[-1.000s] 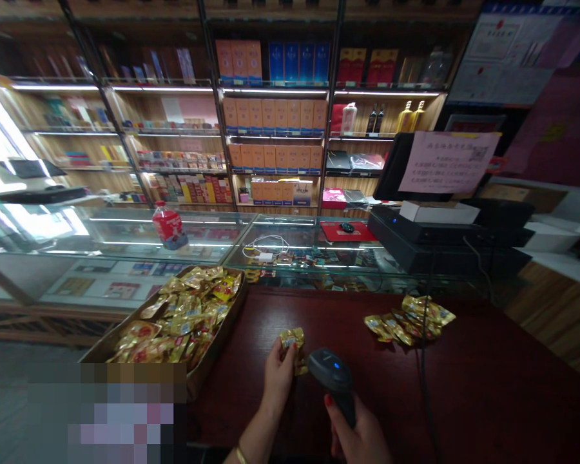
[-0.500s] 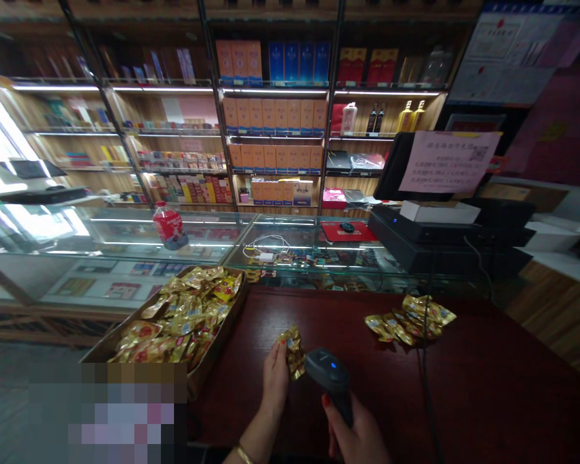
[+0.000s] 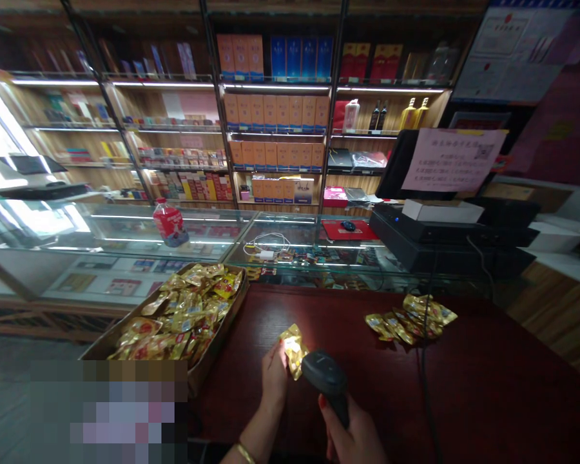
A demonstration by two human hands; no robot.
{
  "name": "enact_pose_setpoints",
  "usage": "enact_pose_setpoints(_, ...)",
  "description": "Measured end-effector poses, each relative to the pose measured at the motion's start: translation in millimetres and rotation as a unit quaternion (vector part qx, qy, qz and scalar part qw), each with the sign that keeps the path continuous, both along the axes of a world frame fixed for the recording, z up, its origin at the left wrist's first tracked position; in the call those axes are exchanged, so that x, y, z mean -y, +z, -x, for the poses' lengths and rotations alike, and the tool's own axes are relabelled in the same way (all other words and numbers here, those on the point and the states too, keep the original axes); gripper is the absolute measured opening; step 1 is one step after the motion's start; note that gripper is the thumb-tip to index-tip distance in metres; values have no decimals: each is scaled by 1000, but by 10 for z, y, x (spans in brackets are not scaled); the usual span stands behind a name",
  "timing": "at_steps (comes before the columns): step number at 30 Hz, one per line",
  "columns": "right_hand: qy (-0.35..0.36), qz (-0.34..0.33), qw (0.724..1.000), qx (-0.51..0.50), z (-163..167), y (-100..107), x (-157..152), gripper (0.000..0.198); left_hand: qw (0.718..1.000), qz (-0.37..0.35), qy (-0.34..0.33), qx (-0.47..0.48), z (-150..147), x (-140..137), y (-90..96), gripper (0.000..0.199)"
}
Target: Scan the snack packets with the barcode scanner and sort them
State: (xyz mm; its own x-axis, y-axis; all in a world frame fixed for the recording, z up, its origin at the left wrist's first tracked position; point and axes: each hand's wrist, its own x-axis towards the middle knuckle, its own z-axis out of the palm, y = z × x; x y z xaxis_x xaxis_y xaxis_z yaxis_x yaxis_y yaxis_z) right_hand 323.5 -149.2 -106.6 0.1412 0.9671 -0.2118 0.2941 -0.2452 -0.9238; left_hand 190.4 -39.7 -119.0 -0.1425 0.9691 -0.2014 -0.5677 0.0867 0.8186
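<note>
My left hand (image 3: 274, 374) is closed on the edge of a gold foil packet (image 3: 294, 351), held up over the dark red table (image 3: 319, 309). My right hand (image 3: 350, 428) wraps round the handle of a black barcode scanner (image 3: 325, 374). The scanner's head points at the packet from close by, and bright light falls on the foil. On the left, a cardboard box (image 3: 236, 303) holds a heap of similar gold packets (image 3: 188, 316). A small pile of gold packets (image 3: 410, 320) lies on the table to the right.
A cable (image 3: 424, 367) runs down across the table on the right. Behind it stand a monitor with a pink notice (image 3: 452, 161) and a black cash drawer (image 3: 444, 245). A glass counter (image 3: 212, 241) bears a red-labelled bottle (image 3: 170, 222), a white cable (image 3: 265, 245) and a mouse (image 3: 348, 225).
The scanner's light now shines brightly on the packet, and the blue light on top of the scanner no longer shows. Both hands have stayed nearly in place.
</note>
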Motion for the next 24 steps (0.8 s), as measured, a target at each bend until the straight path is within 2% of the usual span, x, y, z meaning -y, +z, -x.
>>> enact_pose_setpoints(11,15,-3,1000,7,90,33,-153,61,998,-35,-25,-50,9,40,81,38)
enact_pose_setpoints(17,24,-4,1000,9,133,43,-186,59,996,-47,-46,-60,17,37,36,38)
enact_pose_setpoints(24,25,-13,1000,2,194,-6,-295,49,994,-55,-39,-81,36,37,-35,37)
